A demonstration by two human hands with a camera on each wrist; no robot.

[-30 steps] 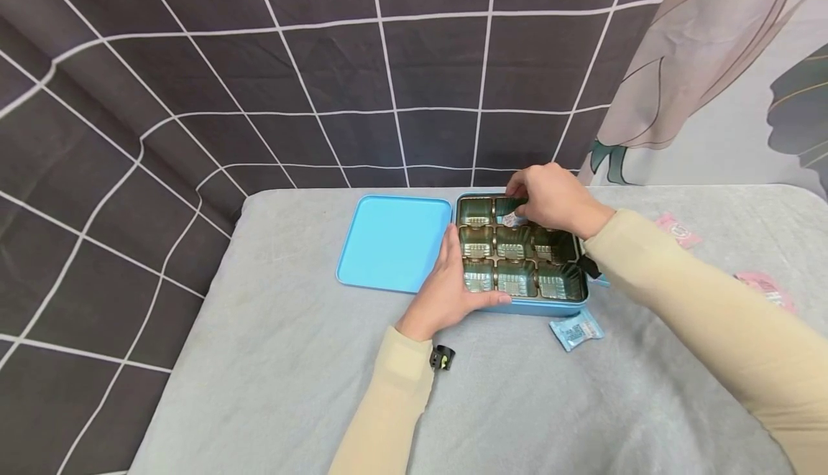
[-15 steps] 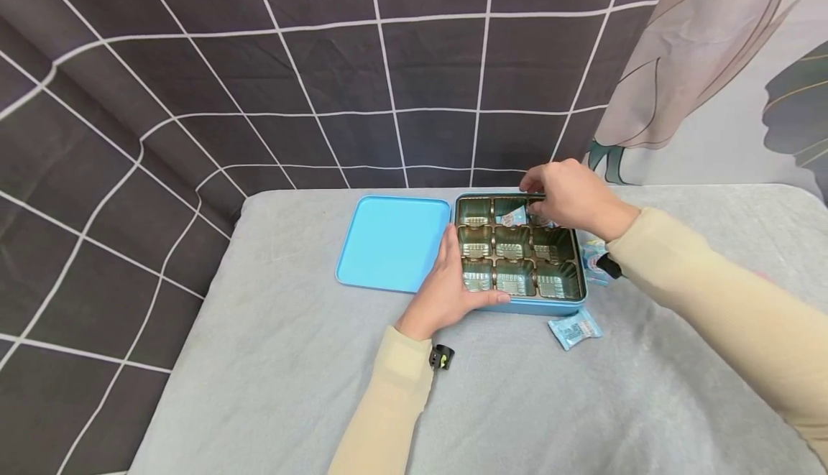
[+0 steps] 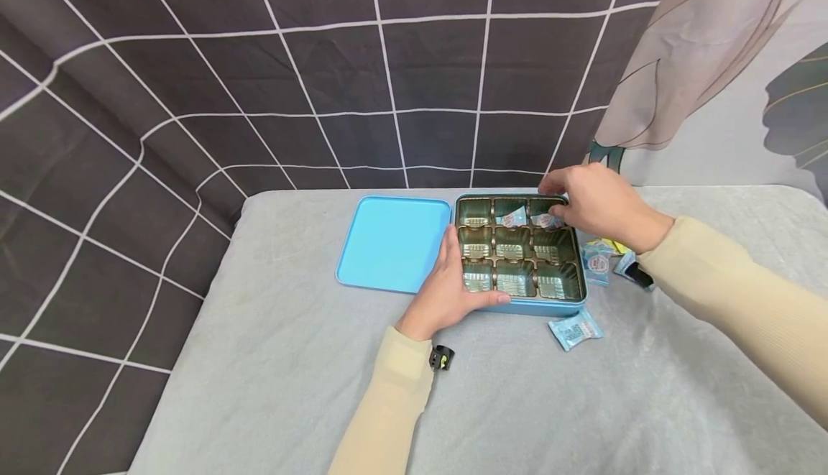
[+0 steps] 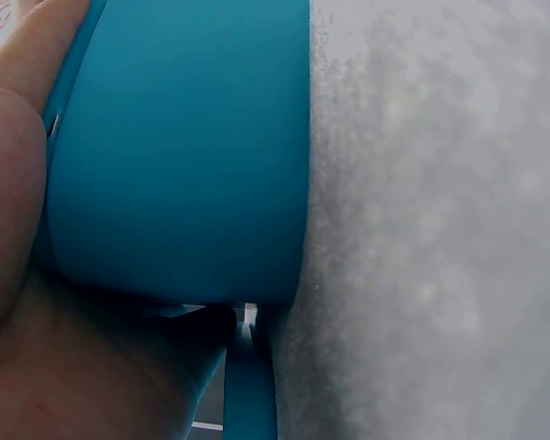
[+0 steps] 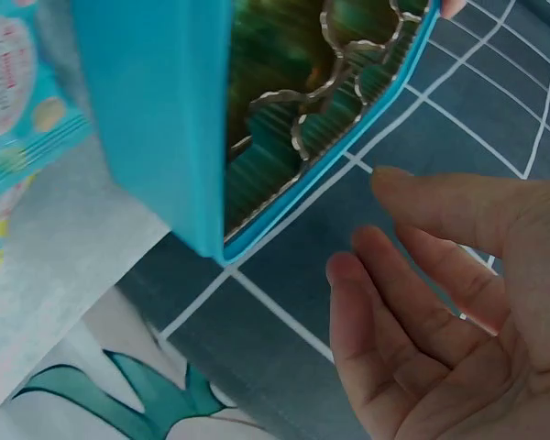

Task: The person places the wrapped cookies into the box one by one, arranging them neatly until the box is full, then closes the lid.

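Observation:
A blue tin box (image 3: 543,307) with a dark, gold-edged compartment tray (image 3: 515,243) lies without its lid on the grey cloth. My left hand (image 3: 443,292) rests against its front left corner, fingers straight along the left side and thumb along the front edge. Small light-blue wrapped packets sit in the back-middle compartment, one packet (image 3: 513,217), and in the back-right one, another packet (image 3: 546,220). Over the back right corner hovers my right hand (image 3: 598,200). The right wrist view shows its fingers loosely bent, apart from the tin and holding nothing.
The flat blue lid (image 3: 394,243) lies left of the tin. A blue packet (image 3: 575,329) is in front; a blue packet (image 3: 596,263) and a yellow packet (image 3: 613,246) lie at the right side, partly under my right arm. A dark gridded curtain (image 3: 433,65) hangs behind.
My right hand has moved from the back-middle compartment rightward past the back-right one, leaving packets visible in both. Its fingers have let go. The left hand stays put.

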